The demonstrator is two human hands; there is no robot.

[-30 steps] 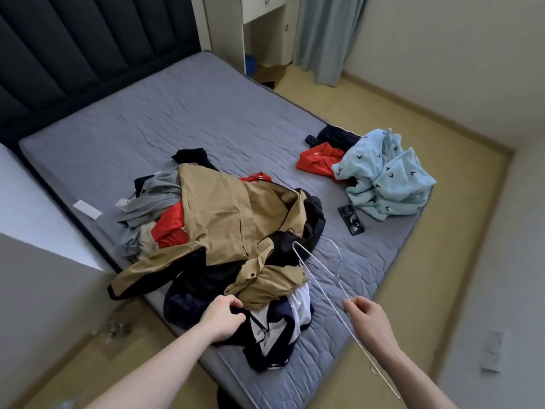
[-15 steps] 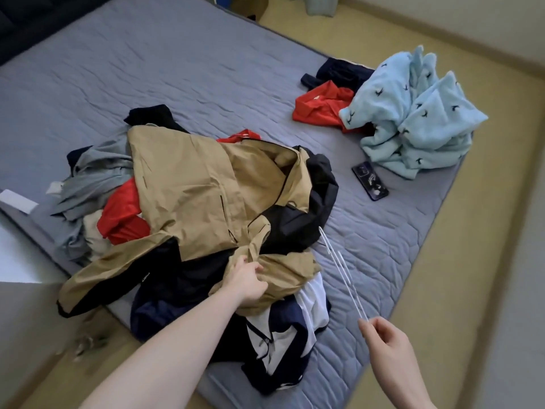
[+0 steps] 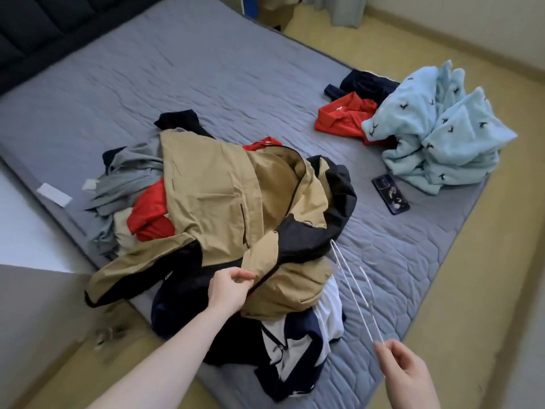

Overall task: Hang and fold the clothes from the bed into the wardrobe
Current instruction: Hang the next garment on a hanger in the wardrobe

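Barely started by the look of it: big heap of clothes in the lower middle of the frame, topped by a tan and black zip-up jacket, not yet hung or folded. Left hand pinching that jacket's front edge, right hand at lower right gripping a thin white wire hanger. Second bunch at upper right on the grey quilted mattress, with a pale blue fleece garment. No wardrobe in frame. No readable labels or writing anywhere
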